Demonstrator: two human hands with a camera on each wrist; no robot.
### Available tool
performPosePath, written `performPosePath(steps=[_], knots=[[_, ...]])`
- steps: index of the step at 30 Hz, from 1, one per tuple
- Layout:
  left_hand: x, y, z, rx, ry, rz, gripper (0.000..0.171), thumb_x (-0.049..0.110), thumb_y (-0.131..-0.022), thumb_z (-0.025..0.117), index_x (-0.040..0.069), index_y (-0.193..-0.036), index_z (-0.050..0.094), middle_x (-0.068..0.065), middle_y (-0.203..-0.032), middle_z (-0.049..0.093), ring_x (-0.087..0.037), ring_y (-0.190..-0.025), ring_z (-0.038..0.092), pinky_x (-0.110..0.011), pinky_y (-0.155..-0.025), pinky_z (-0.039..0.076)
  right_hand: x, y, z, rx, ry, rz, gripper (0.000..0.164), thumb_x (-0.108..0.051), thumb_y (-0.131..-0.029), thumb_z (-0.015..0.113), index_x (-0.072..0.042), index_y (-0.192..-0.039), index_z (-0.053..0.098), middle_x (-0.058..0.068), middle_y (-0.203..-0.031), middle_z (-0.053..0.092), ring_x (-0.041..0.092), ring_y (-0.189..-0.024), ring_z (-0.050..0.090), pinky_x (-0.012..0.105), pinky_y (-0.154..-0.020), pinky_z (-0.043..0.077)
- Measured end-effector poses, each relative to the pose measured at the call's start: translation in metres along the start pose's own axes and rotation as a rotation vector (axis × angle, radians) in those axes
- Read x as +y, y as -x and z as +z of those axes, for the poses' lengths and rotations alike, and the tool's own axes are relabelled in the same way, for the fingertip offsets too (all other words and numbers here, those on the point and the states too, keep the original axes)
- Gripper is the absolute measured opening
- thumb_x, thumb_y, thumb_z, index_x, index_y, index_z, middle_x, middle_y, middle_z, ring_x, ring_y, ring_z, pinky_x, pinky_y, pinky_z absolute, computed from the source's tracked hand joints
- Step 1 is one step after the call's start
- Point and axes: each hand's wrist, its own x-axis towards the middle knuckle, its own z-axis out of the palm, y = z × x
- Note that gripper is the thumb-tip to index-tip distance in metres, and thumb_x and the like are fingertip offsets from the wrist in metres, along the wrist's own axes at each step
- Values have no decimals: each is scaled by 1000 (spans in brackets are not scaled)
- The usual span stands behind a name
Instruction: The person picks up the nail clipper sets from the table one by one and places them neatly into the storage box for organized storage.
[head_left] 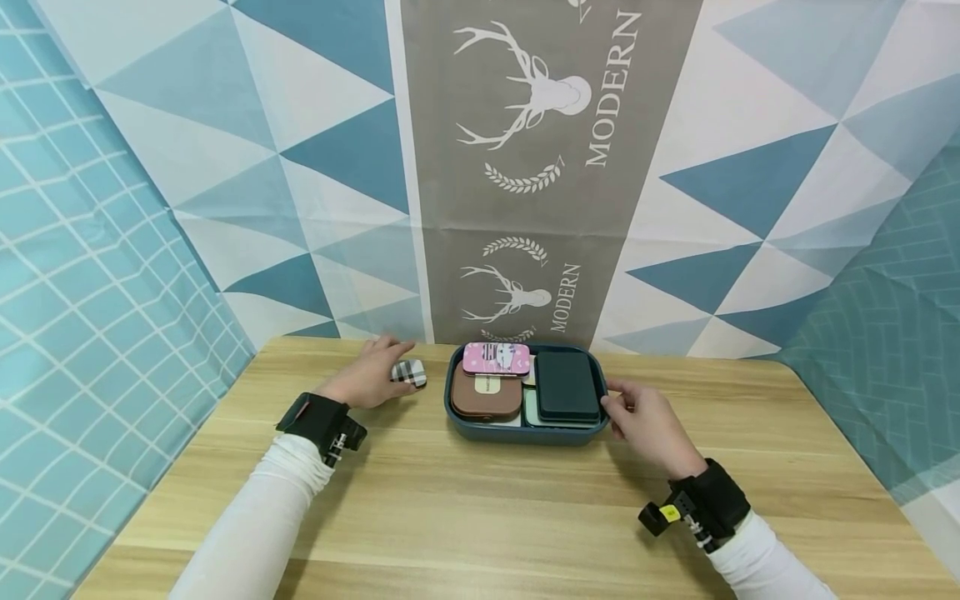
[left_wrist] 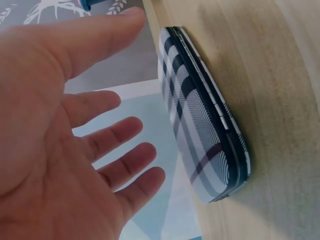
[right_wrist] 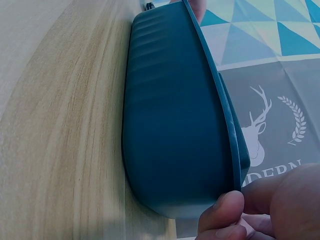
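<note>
A small black-and-white plaid hinged case (head_left: 408,372) lies closed on the wooden table. My left hand (head_left: 371,373) reaches over it from the left. In the left wrist view its fingers (left_wrist: 122,137) are spread, with a gap between them and the case (left_wrist: 202,120). To the right stands a dark blue plastic bin (head_left: 491,433) packed with several cases. My right hand (head_left: 648,421) pinches the bin's right rim between thumb and fingers, as the right wrist view of the bin wall (right_wrist: 175,110) shows.
Inside the bin, a pink cartoon tin (head_left: 496,358) sits against a brown case (head_left: 480,398). A dark green box (head_left: 567,385) fills the right side, over a pale green case (head_left: 531,408). Behind the table (head_left: 480,517) hangs a patterned cloth (head_left: 517,200).
</note>
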Motion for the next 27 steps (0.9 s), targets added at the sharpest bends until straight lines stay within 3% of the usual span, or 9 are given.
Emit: performPosePath(steps=[15, 27], knots=[[-9, 1, 6, -77, 18, -89, 74, 30, -87, 72, 3, -147, 37, -21, -138, 38, -40, -124, 34, -52, -95, 39, 1, 0, 1, -1, -3, -8, 39, -18, -101, 50, -6, -138, 48, 7, -65, 54, 21, -54, 49, 31, -45, 28], [-13, 0, 10, -67, -9, -93, 74, 31, -85, 74, 0, -144, 40, -22, -134, 42, -39, -119, 39, -51, -94, 41, 1, 0, 1, 9, 8, -14, 38, -17, -101, 51, -7, -137, 49, 6, -65, 55, 21, -54, 49, 30, -45, 29]])
